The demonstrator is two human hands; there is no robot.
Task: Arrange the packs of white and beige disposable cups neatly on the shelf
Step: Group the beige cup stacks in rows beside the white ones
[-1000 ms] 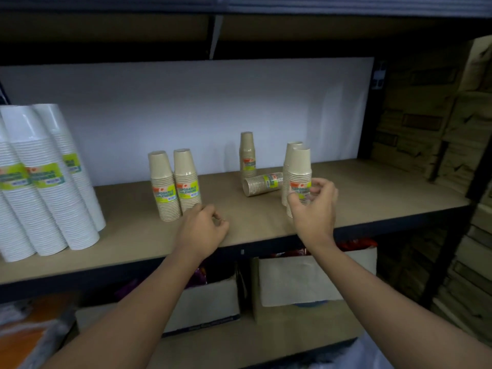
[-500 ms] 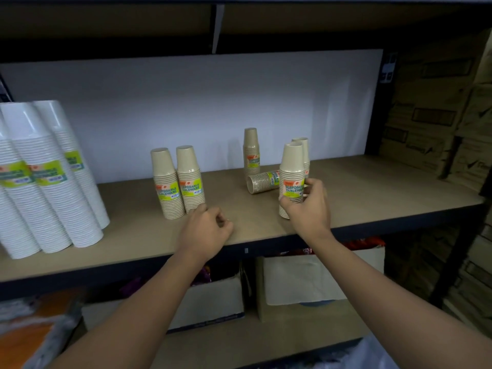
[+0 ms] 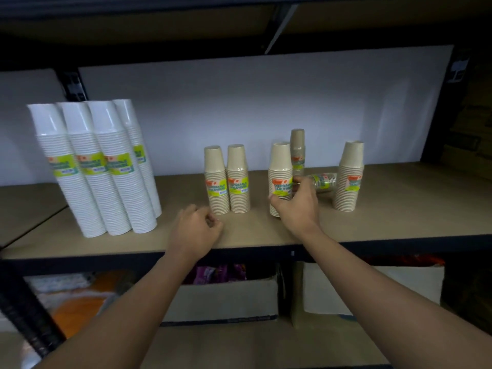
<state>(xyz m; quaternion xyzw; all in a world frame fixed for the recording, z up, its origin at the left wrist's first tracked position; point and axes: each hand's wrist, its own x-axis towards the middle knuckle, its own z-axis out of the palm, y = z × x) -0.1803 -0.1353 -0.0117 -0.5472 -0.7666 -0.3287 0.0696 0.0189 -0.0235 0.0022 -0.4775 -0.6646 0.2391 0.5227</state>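
Several tall white cup packs (image 3: 103, 171) stand clustered at the left of the wooden shelf (image 3: 399, 225). Two beige packs (image 3: 227, 179) stand side by side mid-shelf. My right hand (image 3: 298, 206) grips a third upright beige pack (image 3: 280, 171) around its lower half, a little right of that pair. Behind it stands another beige pack (image 3: 297, 147), a beige pack (image 3: 323, 181) lies on its side, and one more upright pack (image 3: 349, 177) stands further right. My left hand (image 3: 195, 231) rests loosely curled on the shelf's front, holding nothing.
A white back panel (image 3: 239, 107) closes the shelf behind the packs. Black shelf uprights stand at the far right and lower left. The lower shelf holds cardboard boxes (image 3: 226, 299) and coloured packets. Brown cartons are stacked at the far right.
My right hand has slid the beige pack leftward, away from the rightmost pack and toward the standing pair. The view has shifted so more white packs show. My left hand stayed on the shelf front.
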